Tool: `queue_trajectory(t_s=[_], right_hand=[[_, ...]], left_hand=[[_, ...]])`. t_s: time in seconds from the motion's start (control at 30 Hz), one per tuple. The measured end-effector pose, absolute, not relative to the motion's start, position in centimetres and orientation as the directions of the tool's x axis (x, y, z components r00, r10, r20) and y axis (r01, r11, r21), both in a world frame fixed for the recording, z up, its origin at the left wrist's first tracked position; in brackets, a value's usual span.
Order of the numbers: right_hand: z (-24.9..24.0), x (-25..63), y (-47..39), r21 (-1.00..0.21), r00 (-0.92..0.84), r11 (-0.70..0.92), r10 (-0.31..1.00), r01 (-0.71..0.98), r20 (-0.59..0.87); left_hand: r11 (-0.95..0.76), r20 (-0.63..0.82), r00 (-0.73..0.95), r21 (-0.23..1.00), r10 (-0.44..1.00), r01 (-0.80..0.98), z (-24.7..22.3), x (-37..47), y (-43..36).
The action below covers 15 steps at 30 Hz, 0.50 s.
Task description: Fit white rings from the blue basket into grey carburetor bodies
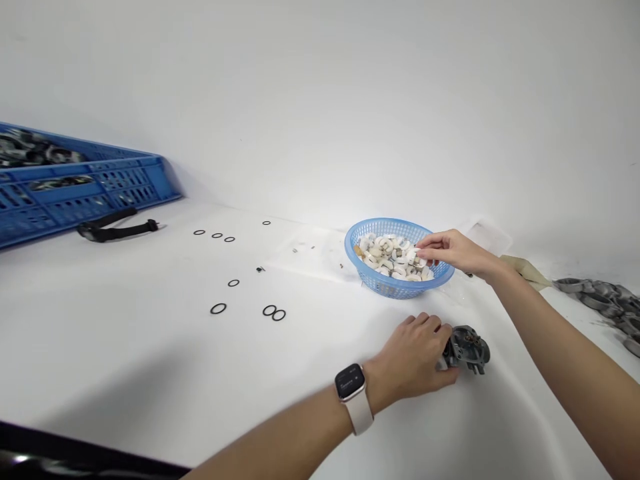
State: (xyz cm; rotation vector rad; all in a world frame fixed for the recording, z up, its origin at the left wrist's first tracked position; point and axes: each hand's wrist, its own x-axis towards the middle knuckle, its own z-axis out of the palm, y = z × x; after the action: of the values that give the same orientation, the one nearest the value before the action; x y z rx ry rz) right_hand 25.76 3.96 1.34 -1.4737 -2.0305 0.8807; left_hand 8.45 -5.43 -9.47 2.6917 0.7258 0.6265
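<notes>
A grey metal carburetor body [469, 348] lies on the white table with its open bowl side facing up. My left hand [417, 350], a watch on its wrist, is wrapped round the carburetor's left end. Above and behind it stands a blue plastic basket [395, 288] heaped with white, C-shaped carburetor floats [387, 252]. Over the basket's right side, my right hand [445, 250] pinches a white float [416, 256] between thumb and fingers. That float is partly hidden by the fingertips.
Several black rubber rings [219, 309] and a tiny dark part [260, 269] lie left of the basket. A blue crate [150, 180] of dark parts and a black strapped watch [117, 230] are at far left. Grey metal parts [600, 297] sit at far right, near a clear plastic container [485, 235].
</notes>
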Motion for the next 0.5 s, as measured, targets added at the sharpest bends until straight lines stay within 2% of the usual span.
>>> queue_trajectory(t_s=[0.13,0.3,0.37,0.43,0.5], right_hand=[[1.6,27.2,1.7,-0.76,-0.264,0.166,0.964,0.629,-0.008],[1.0,28.1,1.9,-0.764,-0.162,0.172,0.983,0.622,0.089],[0.8,27.9,2.9,-0.786,-0.173,0.179,0.981,0.592,0.093],[0.7,27.5,4.2,-0.717,-0.24,0.231,0.966,0.657,0.091],[0.4,27.0,5.8,-0.544,-0.266,0.275,0.959,0.793,0.097]], left_hand=[[-0.828,0.329,0.776,0.376,0.538,0.415,-9.5,8.5,-5.4],[-0.814,0.306,0.776,0.4,0.552,0.421,-9.5,8.6,-5.2],[-0.808,0.3,0.773,0.407,0.559,0.426,-9.5,8.6,-5.2],[-0.806,0.295,0.774,0.41,0.561,0.428,-9.5,8.6,-5.2],[-0.807,0.292,0.778,0.41,0.557,0.424,-9.6,8.6,-5.3]])
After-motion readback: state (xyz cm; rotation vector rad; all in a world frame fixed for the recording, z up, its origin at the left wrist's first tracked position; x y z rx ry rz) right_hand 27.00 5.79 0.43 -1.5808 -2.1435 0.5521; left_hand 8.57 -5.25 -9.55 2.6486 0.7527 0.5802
